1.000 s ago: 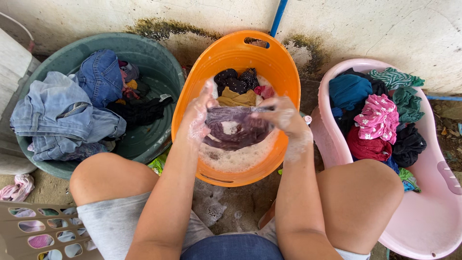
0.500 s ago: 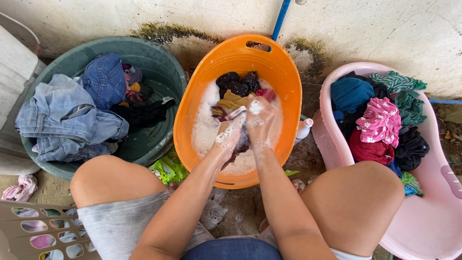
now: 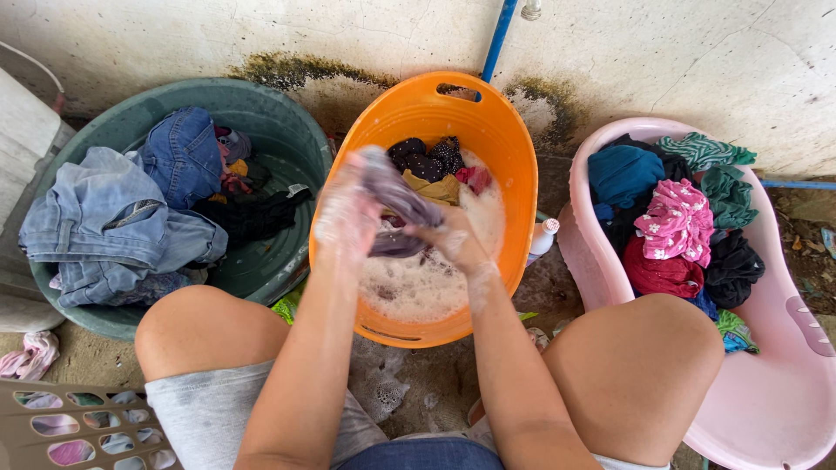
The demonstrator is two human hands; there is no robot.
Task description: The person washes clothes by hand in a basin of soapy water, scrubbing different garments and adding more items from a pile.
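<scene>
1. A dirty white wall (image 3: 697, 52) with dark stains stands behind 3 tubs on a bare, wet floor (image 3: 418, 383). A blue pipe (image 3: 499, 35) runs down the wall.
2. The green tub (image 3: 287, 113) on the left holds blue jeans (image 3: 104, 218) and some dark clothes.
3. The pink tub (image 3: 784, 383) on the right is full of clothes, with a pink flowered top (image 3: 675, 222) in the middle.
4. The orange tub (image 3: 505, 139) sits between them. It holds soapy water (image 3: 418, 287) and a few wet clothes at the far end.
5. A brown basket (image 3: 78, 426) with holes shows at the bottom left corner.
6. A purple cloth (image 3: 396, 196) is held up over the suds in the orange tub.
7. The left hand (image 3: 348, 209) is covered in foam, and its fingers are closed around the top end of the cloth.
8. The right hand (image 3: 453, 239) is lower, with its fingers closed tight on the cloth.
</scene>
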